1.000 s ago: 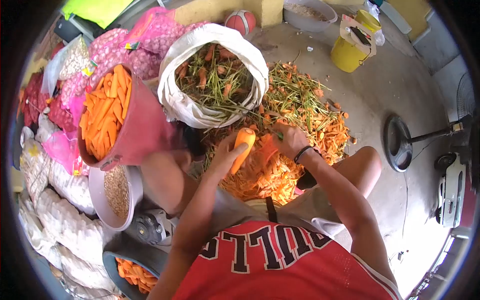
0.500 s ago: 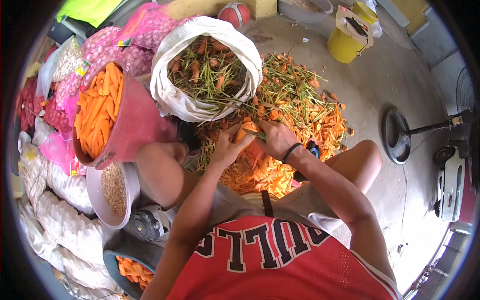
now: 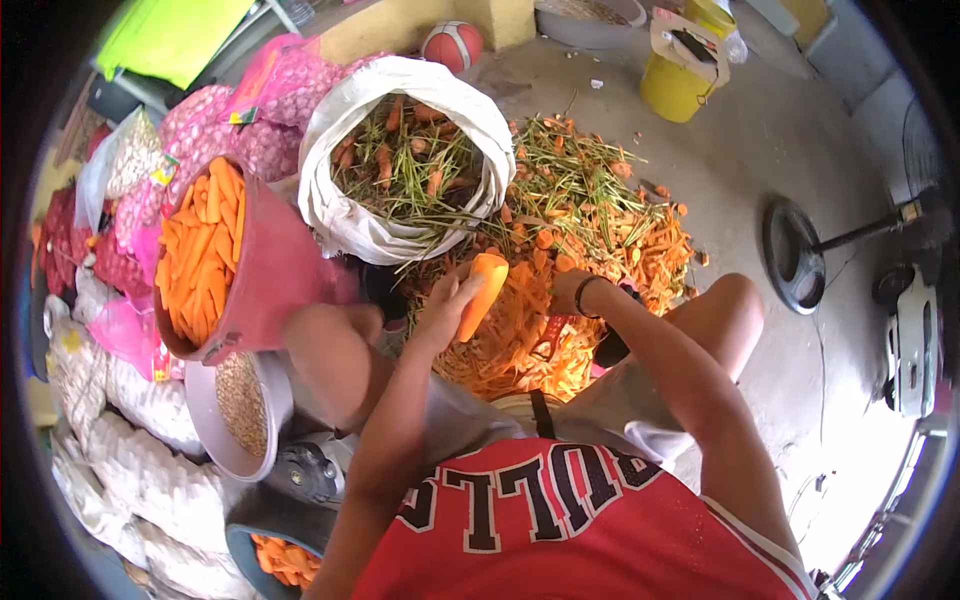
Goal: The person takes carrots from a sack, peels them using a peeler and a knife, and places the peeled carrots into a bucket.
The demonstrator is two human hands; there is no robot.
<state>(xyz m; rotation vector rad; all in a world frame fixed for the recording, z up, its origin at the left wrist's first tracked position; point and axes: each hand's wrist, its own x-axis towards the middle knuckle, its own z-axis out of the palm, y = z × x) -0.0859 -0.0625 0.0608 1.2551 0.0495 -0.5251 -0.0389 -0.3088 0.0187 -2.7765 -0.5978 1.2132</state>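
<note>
My left hand [image 3: 447, 308] is closed around a peeled carrot [image 3: 484, 296], held at a tilt with its thick cut end up. Over the carrot peelings [image 3: 520, 365], my right hand [image 3: 574, 291] points down with its fingers curled. A red object [image 3: 549, 337] shows just below that hand; I cannot make out its kind or whether the fingers grip it. No knife is visible now. Just beyond both hands stands an open white sack [image 3: 320, 190] of unpeeled carrots [image 3: 384, 160] with stems.
A red bucket [image 3: 270, 270] of peeled carrots stands at left, near a basin [image 3: 277, 400] of pale pieces and a dark tub [image 3: 245, 545] of carrots. Stems and cut ends [image 3: 580, 180] litter the floor. A yellow bucket [image 3: 668, 88] and a fan base [image 3: 793, 255] are at right.
The right hand has left the carrot and moved right and down to the peelings; the green-handled knife is out of sight. The left hand has turned the carrot more upright.
</note>
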